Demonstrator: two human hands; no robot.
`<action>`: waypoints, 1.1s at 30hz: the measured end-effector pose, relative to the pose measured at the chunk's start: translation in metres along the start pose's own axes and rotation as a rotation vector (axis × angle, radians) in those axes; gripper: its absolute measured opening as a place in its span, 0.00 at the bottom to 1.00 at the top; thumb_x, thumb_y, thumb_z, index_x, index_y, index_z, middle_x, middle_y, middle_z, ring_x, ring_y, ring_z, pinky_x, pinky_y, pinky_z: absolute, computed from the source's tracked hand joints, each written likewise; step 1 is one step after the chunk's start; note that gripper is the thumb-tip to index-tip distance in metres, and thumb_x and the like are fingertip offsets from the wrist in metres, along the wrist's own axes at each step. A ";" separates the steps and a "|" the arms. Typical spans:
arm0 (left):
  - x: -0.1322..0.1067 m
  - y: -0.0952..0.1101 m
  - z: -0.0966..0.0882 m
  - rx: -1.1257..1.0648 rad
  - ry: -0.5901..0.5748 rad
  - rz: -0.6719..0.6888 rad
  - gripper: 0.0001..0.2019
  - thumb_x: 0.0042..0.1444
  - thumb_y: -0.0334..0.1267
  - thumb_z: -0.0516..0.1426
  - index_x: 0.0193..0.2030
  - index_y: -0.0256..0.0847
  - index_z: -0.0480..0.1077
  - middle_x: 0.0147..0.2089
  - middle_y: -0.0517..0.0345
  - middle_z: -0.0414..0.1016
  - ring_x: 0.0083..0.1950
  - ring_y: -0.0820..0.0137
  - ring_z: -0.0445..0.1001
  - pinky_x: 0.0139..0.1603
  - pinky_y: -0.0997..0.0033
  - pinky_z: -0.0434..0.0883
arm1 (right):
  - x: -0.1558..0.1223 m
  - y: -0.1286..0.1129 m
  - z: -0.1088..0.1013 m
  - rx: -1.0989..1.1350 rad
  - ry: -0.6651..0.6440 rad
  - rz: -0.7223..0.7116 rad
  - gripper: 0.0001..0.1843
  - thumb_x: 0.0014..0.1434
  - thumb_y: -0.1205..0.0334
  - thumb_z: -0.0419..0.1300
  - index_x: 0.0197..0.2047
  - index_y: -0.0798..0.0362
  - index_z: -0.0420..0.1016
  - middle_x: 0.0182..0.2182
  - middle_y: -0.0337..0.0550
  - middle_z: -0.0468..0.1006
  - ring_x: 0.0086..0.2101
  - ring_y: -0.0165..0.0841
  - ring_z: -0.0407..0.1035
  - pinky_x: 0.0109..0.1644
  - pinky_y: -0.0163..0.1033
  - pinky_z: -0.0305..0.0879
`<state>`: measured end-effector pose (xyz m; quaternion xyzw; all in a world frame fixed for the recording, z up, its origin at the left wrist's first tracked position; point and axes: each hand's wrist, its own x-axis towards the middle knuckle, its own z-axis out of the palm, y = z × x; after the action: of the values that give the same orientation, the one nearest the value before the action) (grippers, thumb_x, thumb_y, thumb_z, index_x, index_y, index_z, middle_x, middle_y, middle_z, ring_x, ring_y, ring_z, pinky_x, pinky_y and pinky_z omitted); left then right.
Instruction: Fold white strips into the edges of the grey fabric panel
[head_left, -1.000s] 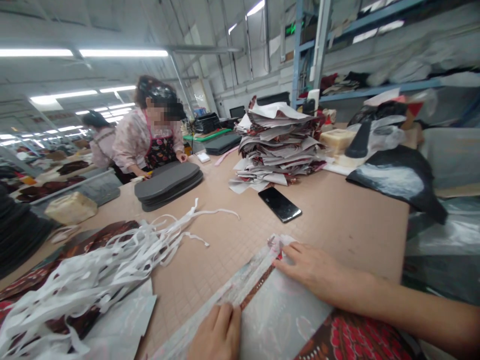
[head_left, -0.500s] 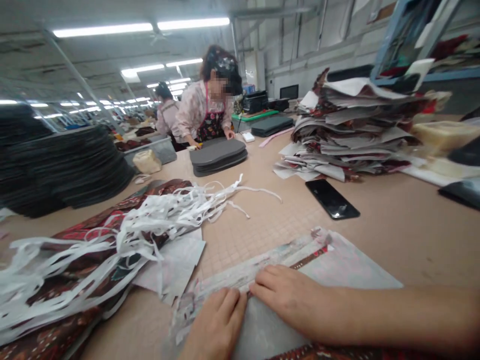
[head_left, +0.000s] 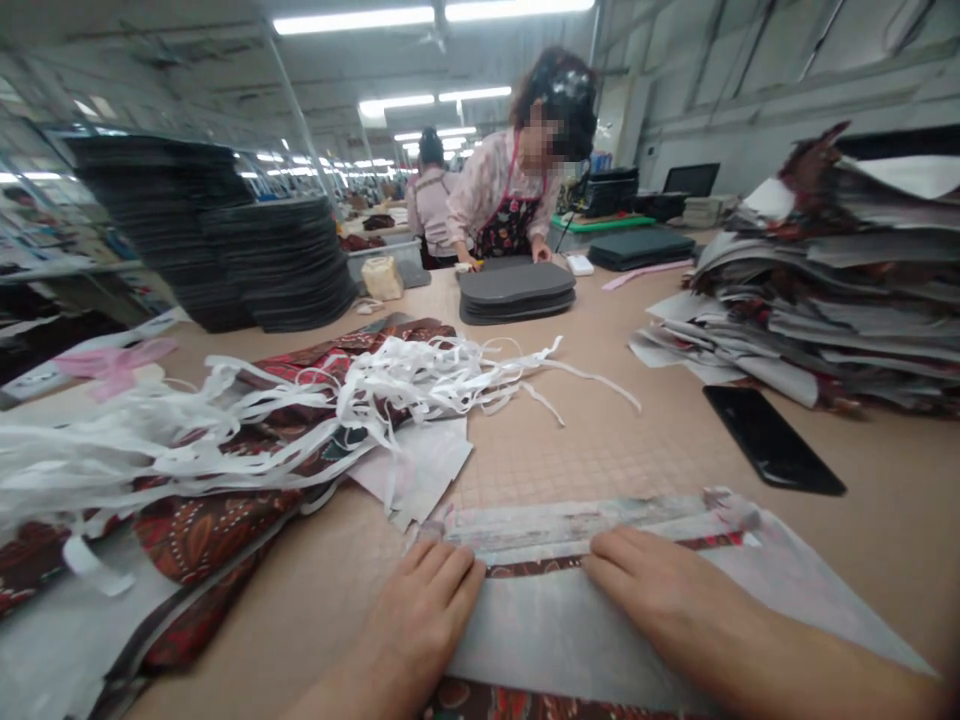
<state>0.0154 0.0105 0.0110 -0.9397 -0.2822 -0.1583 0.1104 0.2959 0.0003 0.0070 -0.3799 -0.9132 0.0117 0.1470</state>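
Note:
A pale fabric piece (head_left: 600,640) with a folded top edge (head_left: 585,520) lies on the tan table in front of me. My left hand (head_left: 420,620) rests flat on its left end, fingers stretched out along the fold. My right hand (head_left: 660,600) lies flat on the piece just right of the middle, fingertips at the red patterned strip under the fold. Neither hand holds anything.
White strips (head_left: 300,410) lie tangled over red patterned fabric (head_left: 225,500) at the left. A black phone (head_left: 772,452) lies right, below a tall stack of fabric pieces (head_left: 825,290). Grey pads (head_left: 517,290) lie before a person (head_left: 517,190). Dark stacks (head_left: 247,260) stand at far left.
My view has swung left. Both hands now lie side by side along the fold, which runs level across the table; my right hand slid toward my left along the edge.

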 end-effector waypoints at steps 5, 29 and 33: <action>-0.004 0.003 0.002 -0.014 0.006 -0.062 0.16 0.65 0.30 0.40 0.47 0.33 0.67 0.38 0.52 0.72 0.38 0.65 0.68 0.52 0.55 0.63 | 0.053 -0.037 0.025 0.049 -0.016 -0.141 0.09 0.56 0.73 0.54 0.41 0.54 0.68 0.35 0.45 0.71 0.34 0.37 0.64 0.39 0.42 0.64; -0.048 0.000 -0.003 -0.206 0.013 -0.451 0.08 0.63 0.30 0.48 0.40 0.38 0.68 0.39 0.55 0.69 0.41 0.64 0.64 0.44 0.59 0.60 | 0.110 -0.051 0.037 0.200 -0.177 -0.092 0.05 0.55 0.74 0.58 0.33 0.56 0.68 0.33 0.44 0.70 0.33 0.35 0.64 0.35 0.39 0.60; -0.048 -0.002 -0.007 -0.315 0.070 -0.639 0.05 0.57 0.31 0.56 0.41 0.37 0.67 0.40 0.54 0.68 0.42 0.62 0.64 0.44 0.60 0.61 | 0.123 -0.053 0.036 0.350 -0.297 0.042 0.05 0.53 0.74 0.58 0.30 0.56 0.67 0.30 0.43 0.70 0.31 0.33 0.64 0.33 0.37 0.58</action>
<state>-0.0246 -0.0137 0.0001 -0.8035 -0.5300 -0.2585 -0.0811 0.1674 0.0517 0.0115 -0.3616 -0.9008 0.2288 0.0743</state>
